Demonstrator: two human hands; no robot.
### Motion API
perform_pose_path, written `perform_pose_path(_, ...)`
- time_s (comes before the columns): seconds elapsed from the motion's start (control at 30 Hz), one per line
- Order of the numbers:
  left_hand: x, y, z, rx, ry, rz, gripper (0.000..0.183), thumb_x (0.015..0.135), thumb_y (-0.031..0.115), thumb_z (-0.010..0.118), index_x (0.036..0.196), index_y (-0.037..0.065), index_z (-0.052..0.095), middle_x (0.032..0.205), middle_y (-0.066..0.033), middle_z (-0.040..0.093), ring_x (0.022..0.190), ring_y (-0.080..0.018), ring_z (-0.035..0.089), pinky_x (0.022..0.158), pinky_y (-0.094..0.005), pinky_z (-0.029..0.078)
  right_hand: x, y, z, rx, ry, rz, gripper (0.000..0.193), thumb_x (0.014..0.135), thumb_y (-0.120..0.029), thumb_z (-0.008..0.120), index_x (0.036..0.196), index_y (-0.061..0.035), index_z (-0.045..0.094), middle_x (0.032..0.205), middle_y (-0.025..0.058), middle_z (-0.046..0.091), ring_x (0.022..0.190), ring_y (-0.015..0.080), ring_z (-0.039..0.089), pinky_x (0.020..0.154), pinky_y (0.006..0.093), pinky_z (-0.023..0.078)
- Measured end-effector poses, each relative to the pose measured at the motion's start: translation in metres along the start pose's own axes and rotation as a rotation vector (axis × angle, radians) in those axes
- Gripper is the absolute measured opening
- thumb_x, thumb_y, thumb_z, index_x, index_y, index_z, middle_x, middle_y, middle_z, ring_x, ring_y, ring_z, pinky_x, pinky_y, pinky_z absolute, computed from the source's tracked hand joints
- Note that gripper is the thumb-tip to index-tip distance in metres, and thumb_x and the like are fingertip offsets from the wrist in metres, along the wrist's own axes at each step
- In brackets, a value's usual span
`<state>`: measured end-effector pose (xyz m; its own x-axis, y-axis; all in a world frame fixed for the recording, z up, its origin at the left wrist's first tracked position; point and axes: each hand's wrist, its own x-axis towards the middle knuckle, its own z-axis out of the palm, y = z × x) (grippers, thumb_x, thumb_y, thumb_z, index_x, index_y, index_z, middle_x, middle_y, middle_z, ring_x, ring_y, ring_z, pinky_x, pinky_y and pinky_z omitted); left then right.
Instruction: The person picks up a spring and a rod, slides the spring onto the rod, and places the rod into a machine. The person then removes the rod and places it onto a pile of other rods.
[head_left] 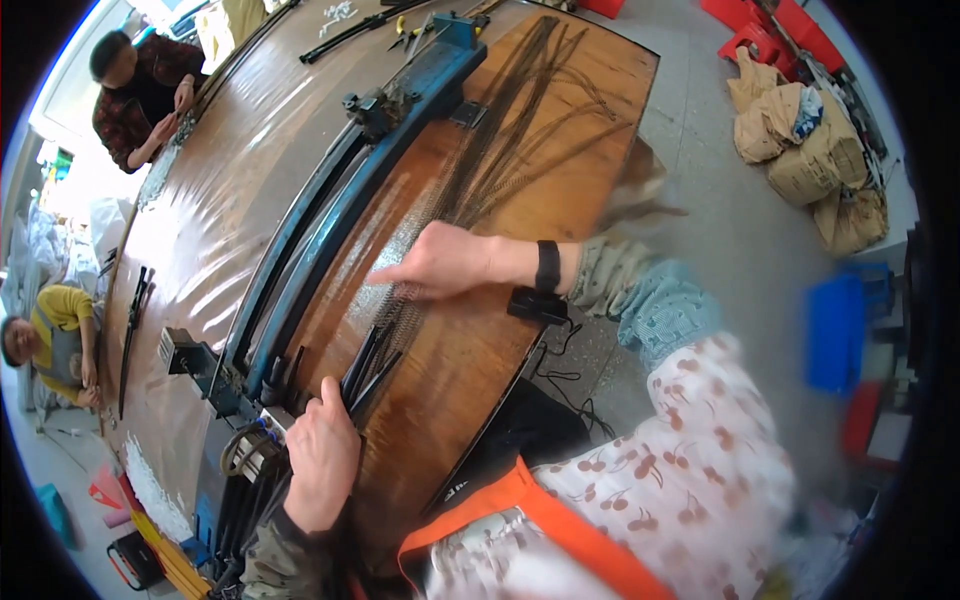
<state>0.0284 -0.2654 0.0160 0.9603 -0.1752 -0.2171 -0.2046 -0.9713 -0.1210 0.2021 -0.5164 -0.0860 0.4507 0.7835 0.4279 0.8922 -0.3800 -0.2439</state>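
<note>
Grey floor (690, 170): we see it in the upper right of the frame. Brown sacks (800, 140) are piled on it, with red containers (765, 45) near them. One blue bin (836, 330) is at the right side.

Wooden table (440, 400): it fills the middle of the frame, and its left part looks shiny.

Blue rail (335, 222): it runs on the table in a slant, from the upper middle down to left of the lower middle.

Dark mesh strips (497, 135): they are spread on the wood in the upper middle, to the right of the rail, and their near part reaches under our right hand (440, 262).

Right hand: it is in the centre, above the strips. Its index finger is stretched to the left, the other fingers are curled. We cannot tell if it pinches some strip. Around this wrist is a black band (548, 266).

Left hand (322, 455): it is in the lower middle, beside the near end of the rail. Its fingers are slightly bent, and we cannot tell if they grip something.

Black thin rods (365, 362): these lie between our two hands, just beside the left fingertips.

Co-workers: one person in a dark top (115, 120) is in the upper left, another in a yellow top (66, 306) at the left edge.
</note>
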Motion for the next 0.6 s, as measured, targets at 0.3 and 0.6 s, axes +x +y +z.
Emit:
perform_pose_path(0.3,-0.006,0.007,0.007,-0.066,0.027,0.048,0.026,0.084,0.002,0.059,0.107,0.003,0.048,0.078,-0.0179,0.064,0.069,-0.0374,0.068,0.059,-0.0462,0.055,-0.095,0.107,-0.092,-0.215,0.577,0.430,0.018,0.087,-0.015,0.063,0.099,-0.0077,0.073,0.093,0.0108,0.073,0.088,0.0324,0.069,0.075,0.0428,0.056)
perform_pose_path(0.6,-0.004,0.017,-0.008,-0.123,0.004,0.086,0.029,0.080,0.000,0.060,0.105,0.002,0.047,0.080,-0.0173,0.063,0.069,-0.0372,0.067,0.059,-0.0464,0.055,-0.226,0.231,-0.159,-0.755,-0.124,1.147,0.012,0.085,-0.008,0.056,0.090,-0.0036,0.066,0.092,0.0216,0.070,0.091,0.0403,0.068,0.077,0.0496,0.055)
